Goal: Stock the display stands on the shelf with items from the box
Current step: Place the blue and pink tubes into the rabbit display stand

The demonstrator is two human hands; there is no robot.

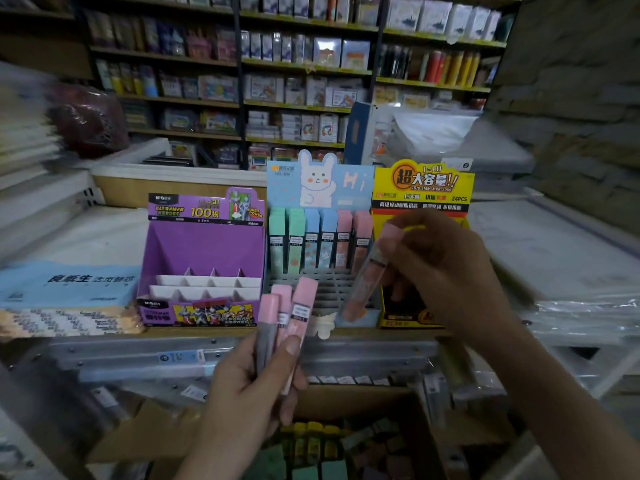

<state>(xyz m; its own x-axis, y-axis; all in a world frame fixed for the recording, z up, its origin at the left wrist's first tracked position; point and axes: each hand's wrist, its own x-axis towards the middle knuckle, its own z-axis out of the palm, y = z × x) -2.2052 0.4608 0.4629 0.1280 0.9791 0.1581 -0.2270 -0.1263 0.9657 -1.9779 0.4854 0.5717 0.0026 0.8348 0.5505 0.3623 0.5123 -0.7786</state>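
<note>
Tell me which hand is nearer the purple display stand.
Left. The left hand sits just below the right front corner of the purple display stand; the right hand is farther off, in front of the yellow stand.

Left hand [249,386] and right hand [443,271], both raised, fingers curled

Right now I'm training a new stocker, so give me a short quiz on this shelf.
1. True or false: the purple stand shows no cases in its slots.
2. How many pink cases does the left hand hold?
3. The case in the right hand is: A green, B blue, C pink.

Key: 1 true; 2 three; 3 C.
</note>
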